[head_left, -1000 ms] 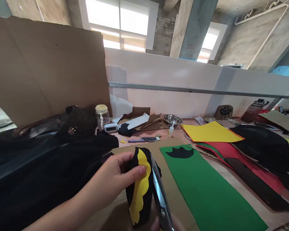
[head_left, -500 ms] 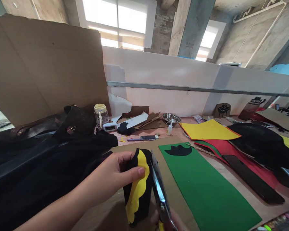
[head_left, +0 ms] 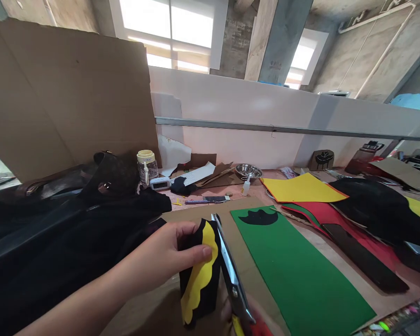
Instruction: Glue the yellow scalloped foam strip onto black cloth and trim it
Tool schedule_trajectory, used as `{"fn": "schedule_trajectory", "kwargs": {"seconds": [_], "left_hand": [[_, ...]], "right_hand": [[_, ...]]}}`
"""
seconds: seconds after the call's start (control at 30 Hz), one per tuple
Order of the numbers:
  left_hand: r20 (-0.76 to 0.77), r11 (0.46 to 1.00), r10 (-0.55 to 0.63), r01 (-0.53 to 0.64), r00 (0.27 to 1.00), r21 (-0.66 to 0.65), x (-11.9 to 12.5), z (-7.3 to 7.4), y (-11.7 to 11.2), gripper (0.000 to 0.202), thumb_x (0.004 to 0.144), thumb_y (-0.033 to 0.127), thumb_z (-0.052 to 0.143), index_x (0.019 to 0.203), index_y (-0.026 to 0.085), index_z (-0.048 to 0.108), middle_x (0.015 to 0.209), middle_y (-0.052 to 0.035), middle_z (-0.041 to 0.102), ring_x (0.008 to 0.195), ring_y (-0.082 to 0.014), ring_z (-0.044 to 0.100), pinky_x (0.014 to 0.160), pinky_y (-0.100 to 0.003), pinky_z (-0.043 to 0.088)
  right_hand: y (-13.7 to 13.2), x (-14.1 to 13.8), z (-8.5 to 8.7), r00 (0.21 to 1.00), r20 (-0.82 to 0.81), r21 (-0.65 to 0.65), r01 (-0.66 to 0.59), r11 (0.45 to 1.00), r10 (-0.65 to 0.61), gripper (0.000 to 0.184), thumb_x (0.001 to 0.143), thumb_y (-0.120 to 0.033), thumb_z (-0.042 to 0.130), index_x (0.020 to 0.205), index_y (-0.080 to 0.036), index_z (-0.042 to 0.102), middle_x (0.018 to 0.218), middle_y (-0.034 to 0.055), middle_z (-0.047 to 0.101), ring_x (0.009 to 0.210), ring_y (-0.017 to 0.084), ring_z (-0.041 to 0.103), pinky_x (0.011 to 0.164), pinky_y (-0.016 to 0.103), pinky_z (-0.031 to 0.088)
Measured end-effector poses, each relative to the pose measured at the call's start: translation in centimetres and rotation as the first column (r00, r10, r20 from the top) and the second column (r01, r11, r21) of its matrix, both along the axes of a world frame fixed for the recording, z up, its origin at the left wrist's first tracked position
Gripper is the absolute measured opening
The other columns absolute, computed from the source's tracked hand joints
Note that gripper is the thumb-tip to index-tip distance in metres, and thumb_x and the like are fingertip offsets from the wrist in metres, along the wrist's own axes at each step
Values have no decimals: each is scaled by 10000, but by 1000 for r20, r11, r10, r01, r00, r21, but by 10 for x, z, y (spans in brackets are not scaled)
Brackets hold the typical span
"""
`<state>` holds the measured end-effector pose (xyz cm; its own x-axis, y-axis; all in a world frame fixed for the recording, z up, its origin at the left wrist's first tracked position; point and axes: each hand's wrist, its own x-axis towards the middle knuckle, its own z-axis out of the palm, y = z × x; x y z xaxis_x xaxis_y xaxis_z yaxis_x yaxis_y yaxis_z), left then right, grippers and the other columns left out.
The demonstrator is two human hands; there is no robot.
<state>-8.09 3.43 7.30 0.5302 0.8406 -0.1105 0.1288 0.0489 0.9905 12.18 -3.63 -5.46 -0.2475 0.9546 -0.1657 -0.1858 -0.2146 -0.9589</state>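
Note:
Between the thumb and fingers of my left hand point(head_left: 178, 252) is a black sheet point(head_left: 208, 298) with a wavy yellow cutout point(head_left: 198, 284) lying on top of it; the thumb presses on the yellow piece. My right hand point(head_left: 257, 315), partly cut off by the bottom edge, grips scissors point(head_left: 235, 284) with red and yellow handles. The blades point away from me along the right edge of the black sheet, nearly closed near its top corner. Beneath both hands lies a brown cardboard board point(head_left: 255, 282).
A green sheet point(head_left: 301, 275) bearing a black scalloped cutout point(head_left: 259, 217) lies to the right. Beyond it are a yellow sheet point(head_left: 304, 188), a red sheet point(head_left: 364, 247) and a dark phone point(head_left: 364, 256). A glue bottle point(head_left: 245, 187) and metal bowl point(head_left: 248, 171) stand behind; black fabric point(head_left: 56, 247) covers the left.
The scissor blades have come closer together, and their tips have shifted left toward the top of the black sheet. My left hand keeps its hold, nearly still.

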Motion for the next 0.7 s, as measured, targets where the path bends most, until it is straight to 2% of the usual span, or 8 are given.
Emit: {"fn": "schedule_trajectory", "kwargs": {"seconds": [0.17,0.23,0.33,0.37,0.43,0.57,0.63,0.7], "left_hand": [[28,998,54,-55,998,35,-3,1,5,303,832,500,809,970,230,786,1019,-38,823,955,-238,762,832,-283,598],[49,991,113,-116,992,68,-7,5,6,306,841,507,803,1009,252,798,1023,-38,828,994,-250,764,879,-299,602],[85,976,176,-185,981,114,-14,14,5,334,848,512,801,1077,269,799,1026,-36,828,1027,-259,765,919,-317,608],[93,972,188,-199,978,127,-17,16,4,342,847,510,804,1093,273,797,1040,-34,826,1034,-256,765,926,-314,609],[103,966,204,-217,974,141,-20,20,3,345,845,507,810,1103,278,797,1057,-28,824,1041,-249,767,924,-299,612],[115,958,239,-254,964,136,-21,22,4,369,815,518,835,1083,266,801,1022,-30,829,1029,-256,775,901,-299,629],[120,953,259,-274,958,133,-21,21,7,394,786,524,857,1064,249,804,1003,-39,831,1042,-274,774,921,-320,630],[140,947,282,-299,949,120,-24,20,11,414,757,521,879,1050,238,804,986,-42,833,1065,-285,769,932,-324,631]], "right_hand": [[-13,30,28,997,68,62,37,997,-41,610,633,-741,827,1036,-291,740,979,86,677,1014,308,677,812,386,608],[-20,45,44,987,131,96,85,992,-97,579,747,-693,781,1167,-298,722,1108,114,693,1107,324,661,850,383,604],[-18,72,67,931,315,187,130,974,-185,555,802,-561,791,1270,-279,694,1250,135,697,1172,331,648,941,382,580],[-13,83,72,881,426,237,112,965,-206,549,808,-532,787,1279,-266,691,1279,134,698,1169,327,654,967,386,572],[3,105,78,712,659,324,19,946,-240,540,854,-474,726,1331,-228,666,1350,144,681,1202,327,653,1025,408,545],[43,143,67,336,897,371,-222,902,-286,567,930,-336,510,1451,-119,570,1437,203,622,1316,326,600,1075,432,509],[56,155,54,224,932,341,-283,897,-284,590,931,-284,472,1490,-105,534,1393,216,637,1258,325,631,1046,446,521],[62,164,43,178,943,326,-306,895,-283,604,922,-265,490,1505,-112,530,1308,212,669,1165,329,666,995,459,542]]}}
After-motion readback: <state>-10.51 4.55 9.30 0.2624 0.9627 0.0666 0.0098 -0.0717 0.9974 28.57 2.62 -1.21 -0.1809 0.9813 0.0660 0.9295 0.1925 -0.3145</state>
